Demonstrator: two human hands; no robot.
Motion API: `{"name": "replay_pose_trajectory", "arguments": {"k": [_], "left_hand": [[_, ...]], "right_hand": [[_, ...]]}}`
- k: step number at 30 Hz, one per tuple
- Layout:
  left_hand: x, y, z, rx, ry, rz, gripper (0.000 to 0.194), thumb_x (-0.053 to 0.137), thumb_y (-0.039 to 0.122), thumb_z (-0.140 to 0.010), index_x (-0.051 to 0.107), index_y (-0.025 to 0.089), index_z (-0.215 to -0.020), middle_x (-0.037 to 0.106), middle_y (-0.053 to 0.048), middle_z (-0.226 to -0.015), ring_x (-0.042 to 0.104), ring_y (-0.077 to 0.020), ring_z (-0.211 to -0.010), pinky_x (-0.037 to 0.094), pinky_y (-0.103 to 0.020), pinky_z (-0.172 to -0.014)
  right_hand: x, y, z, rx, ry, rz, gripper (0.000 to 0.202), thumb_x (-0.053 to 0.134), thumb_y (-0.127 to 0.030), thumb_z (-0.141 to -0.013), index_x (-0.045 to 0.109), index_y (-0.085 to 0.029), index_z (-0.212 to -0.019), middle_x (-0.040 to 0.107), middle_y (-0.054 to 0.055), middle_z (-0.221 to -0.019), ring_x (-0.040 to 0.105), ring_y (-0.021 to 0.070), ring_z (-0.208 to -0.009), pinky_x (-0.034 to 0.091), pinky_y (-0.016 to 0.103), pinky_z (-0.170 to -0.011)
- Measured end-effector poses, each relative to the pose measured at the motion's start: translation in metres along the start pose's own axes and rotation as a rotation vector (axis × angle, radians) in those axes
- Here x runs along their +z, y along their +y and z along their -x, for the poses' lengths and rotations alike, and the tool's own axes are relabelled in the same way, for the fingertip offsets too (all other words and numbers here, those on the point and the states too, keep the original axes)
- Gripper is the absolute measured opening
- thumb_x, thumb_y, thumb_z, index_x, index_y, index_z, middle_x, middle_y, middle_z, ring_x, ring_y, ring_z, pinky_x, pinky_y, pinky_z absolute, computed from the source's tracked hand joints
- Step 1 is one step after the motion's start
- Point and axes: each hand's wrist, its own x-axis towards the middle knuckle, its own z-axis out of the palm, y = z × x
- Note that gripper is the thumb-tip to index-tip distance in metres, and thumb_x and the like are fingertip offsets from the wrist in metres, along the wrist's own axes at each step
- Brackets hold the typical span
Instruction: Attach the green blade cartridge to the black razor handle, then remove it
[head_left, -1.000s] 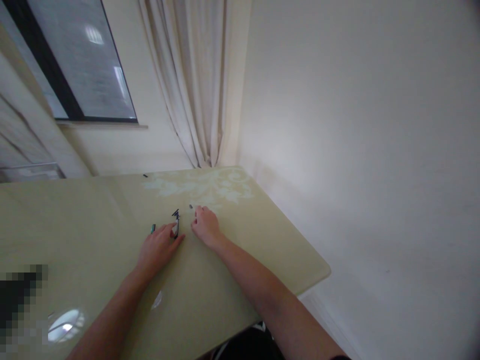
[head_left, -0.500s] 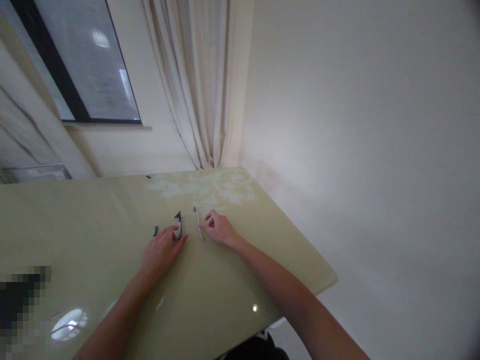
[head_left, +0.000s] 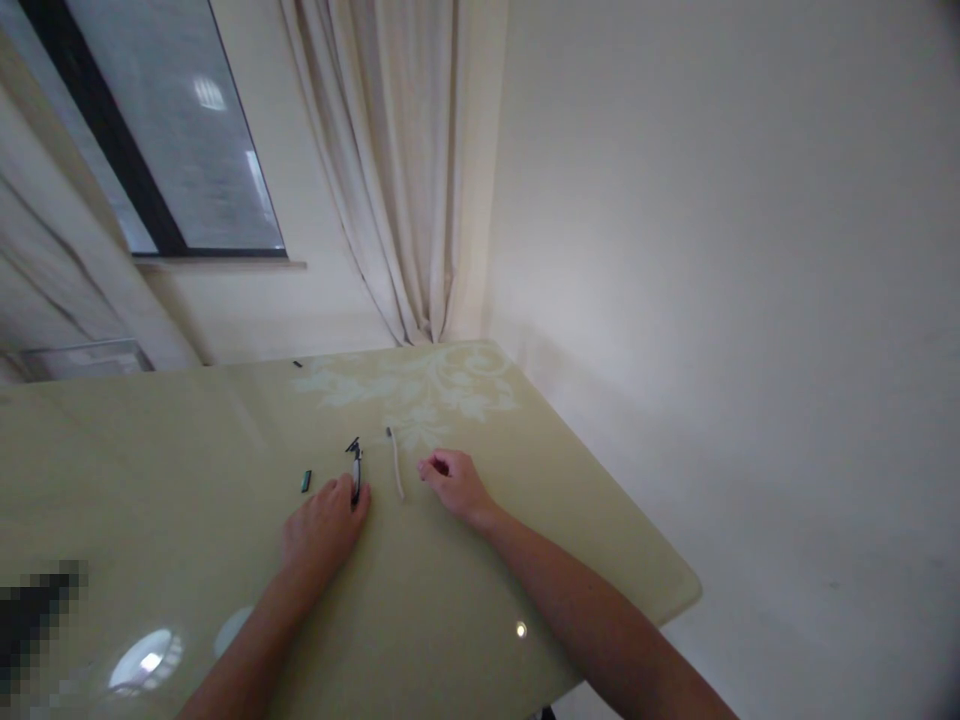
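My left hand [head_left: 328,518] rests on the table with thumb and fingers closed around the lower handle of a razor [head_left: 356,470]. The razor is grey and black, and its dark T-shaped head points away from me. To its right lies a white toothbrush [head_left: 397,470], its dark bristle end at the far side. My right hand [head_left: 456,482] hovers or rests just right of the toothbrush, apart from it, with its fingers curled in and nothing visible in them. Left of the razor is a small dark green and black oblong piece [head_left: 306,481], its kind unclear.
The glossy pale-yellow table [head_left: 420,620] has a white floral pattern at its far corner. A tiny black piece [head_left: 298,364] lies near the far edge. Beyond stand a curtain [head_left: 405,200] and a window [head_left: 217,150]; a wall [head_left: 712,300] runs along the right.
My right hand has moved right, away from the toothbrush, which now lies free. My left fingers have closed further down on the razor's handle. The view has tilted slightly.
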Motion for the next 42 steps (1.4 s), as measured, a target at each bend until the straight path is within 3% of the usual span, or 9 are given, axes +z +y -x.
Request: {"name": "replay_pose_trajectory", "arguments": {"k": [7,13,18,21,24,27,31,35,42], "left_hand": [[-0.018,-0.013,0.003,-0.082,0.090,0.059,0.047,0.029,0.050,-0.103,0.063,0.023,-0.084,0.075,-0.013,-0.099,0.071,-0.0322,-0.079,0.044,-0.037,-0.065],[-0.018,0.021,0.025,0.179,0.266,0.263,0.042,0.030,0.049,-0.103,0.059,0.025,-0.083,0.070,-0.006,-0.088,0.066,-0.0217,-0.073,0.042,-0.031,-0.068],[-0.005,0.050,0.043,0.312,0.174,0.373,0.039,0.032,0.048,-0.102,0.063,0.027,-0.089,0.071,-0.006,-0.087,0.067,-0.0217,-0.073,0.045,-0.032,-0.070],[0.000,0.047,0.040,0.309,0.095,0.516,0.040,0.032,0.050,-0.103,0.061,0.028,-0.085,0.070,-0.005,-0.083,0.067,-0.0224,-0.074,0.047,-0.032,-0.070],[-0.002,0.032,0.028,0.224,0.128,0.720,0.042,0.039,0.056,-0.100,0.063,0.025,-0.084,0.069,-0.005,-0.079,0.065,-0.0236,-0.078,0.049,-0.033,-0.073],[-0.013,0.018,0.019,0.156,0.143,0.995,0.046,0.047,0.058,-0.097,0.069,0.022,-0.116,0.071,-0.007,-0.098,0.060,-0.0215,-0.080,0.050,-0.033,-0.074],[-0.028,0.015,0.023,0.195,-0.079,1.284,0.065,0.068,0.053,-0.089,0.057,0.028,-0.148,0.067,-0.008,-0.124,0.060,-0.0184,-0.090,0.051,-0.030,-0.083],[-0.028,0.023,0.030,0.237,-0.195,1.411,0.057,0.077,0.049,-0.086,0.067,0.026,-0.137,0.070,-0.005,-0.098,0.062,-0.0192,-0.092,0.050,-0.031,-0.085],[-0.018,0.024,0.028,0.286,-0.135,1.431,0.047,0.083,0.041,-0.082,0.073,0.023,-0.125,0.069,-0.003,-0.089,0.060,-0.0151,-0.079,0.048,-0.025,-0.069]], "right_hand": [[-0.001,-0.010,0.008,-0.008,0.049,-0.098,0.033,0.063,-0.042,-0.093,0.067,-0.017,-0.071,0.051,-0.003,-0.060,0.045,0.0119,-0.059,0.035,0.025,-0.059],[0.008,-0.029,0.011,-0.043,-0.087,-0.402,0.055,0.048,-0.065,-0.100,0.073,-0.016,-0.098,0.064,0.004,-0.083,0.055,0.0126,-0.066,0.043,0.025,-0.060],[0.014,-0.038,0.016,-0.017,-0.112,-0.613,0.054,0.057,-0.067,-0.095,0.070,-0.016,-0.095,0.065,0.004,-0.085,0.061,0.0144,-0.075,0.049,0.027,-0.072],[0.007,-0.038,0.016,-0.004,-0.100,-0.582,0.051,0.057,-0.066,-0.094,0.067,-0.016,-0.092,0.059,0.001,-0.075,0.055,0.0129,-0.067,0.046,0.026,-0.064],[-0.008,-0.038,0.015,-0.016,-0.213,-0.554,0.047,0.058,-0.065,-0.095,0.064,-0.018,-0.095,0.048,-0.004,-0.068,0.043,0.0104,-0.057,0.034,0.024,-0.053],[-0.023,-0.040,0.015,0.022,-0.443,-0.601,0.046,0.060,-0.064,-0.093,0.063,-0.018,-0.093,0.039,-0.008,-0.062,0.030,0.0086,-0.050,0.023,0.024,-0.049],[-0.031,-0.042,0.018,0.066,-0.597,-0.592,0.051,0.056,-0.063,-0.097,0.064,-0.016,-0.082,0.035,-0.008,-0.057,0.026,0.0084,-0.049,0.017,0.025,-0.048],[-0.032,-0.043,0.021,0.031,-0.629,-0.561,0.049,0.056,-0.058,-0.097,0.064,-0.014,-0.076,0.034,-0.008,-0.054,0.026,0.0083,-0.049,0.017,0.026,-0.050],[-0.038,-0.047,0.022,0.038,-0.622,-0.478,0.046,0.060,-0.055,-0.092,0.061,-0.016,-0.069,0.037,-0.007,-0.053,0.028,0.0085,-0.050,0.018,0.027,-0.051]]}}
